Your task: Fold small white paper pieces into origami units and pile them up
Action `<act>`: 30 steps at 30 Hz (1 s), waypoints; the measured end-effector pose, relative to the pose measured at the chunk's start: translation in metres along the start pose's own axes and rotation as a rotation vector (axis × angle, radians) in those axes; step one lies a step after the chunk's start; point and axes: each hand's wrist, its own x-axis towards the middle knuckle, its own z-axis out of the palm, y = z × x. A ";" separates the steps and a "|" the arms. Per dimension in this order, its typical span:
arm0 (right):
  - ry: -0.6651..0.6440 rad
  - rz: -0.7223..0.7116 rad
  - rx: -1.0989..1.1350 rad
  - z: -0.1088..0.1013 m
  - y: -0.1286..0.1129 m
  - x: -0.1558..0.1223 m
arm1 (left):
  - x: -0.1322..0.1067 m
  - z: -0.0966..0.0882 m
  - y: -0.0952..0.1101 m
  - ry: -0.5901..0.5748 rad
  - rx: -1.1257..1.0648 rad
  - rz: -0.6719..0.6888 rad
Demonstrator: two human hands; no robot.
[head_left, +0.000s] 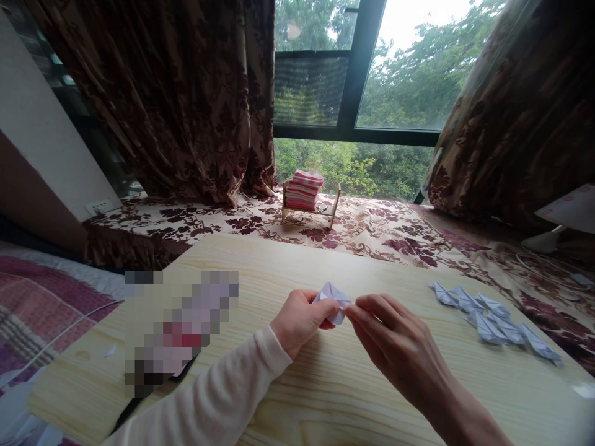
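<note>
Both my hands meet over the middle of a pale wooden board point(325, 396). My left hand point(297, 321), in a cream sleeve, and my right hand point(395, 341) pinch a small folded piece of white paper point(332, 300) between their fingertips, just above the board. The paper shows several creases and a pointed top. Each hand's fingers are closed on it.
Several finished folded paper pieces point(493, 319) lie in a row at the board's right. A blurred-out object point(176, 328) rests at its left. Behind, a small wooden rack with striped cloths point(304, 195) stands on a floral sill by curtains and a window.
</note>
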 end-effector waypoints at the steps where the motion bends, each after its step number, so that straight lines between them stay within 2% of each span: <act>1: 0.015 0.043 0.048 0.001 0.000 -0.001 | 0.000 0.000 0.000 0.008 0.021 0.030; 4: 0.058 0.315 0.233 0.004 0.002 -0.004 | -0.002 0.001 -0.002 0.048 0.131 0.135; 7: 0.015 0.617 0.398 0.007 0.004 -0.004 | -0.003 0.002 -0.004 0.079 0.214 0.195; 9: -0.049 0.749 0.523 0.009 0.004 -0.003 | -0.004 0.003 -0.005 0.069 0.231 0.222; 12: -0.098 0.861 0.711 0.011 0.002 -0.001 | -0.006 0.006 -0.006 0.053 0.229 0.256; 18: -0.068 0.915 0.817 0.011 -0.002 0.001 | -0.008 0.010 -0.006 0.082 0.199 0.273; 26: 0.006 0.820 0.751 0.012 -0.004 0.000 | -0.006 0.010 -0.006 0.092 0.161 0.239; 30: 0.001 0.820 0.740 0.014 -0.003 0.000 | -0.004 0.009 -0.008 0.084 0.168 0.226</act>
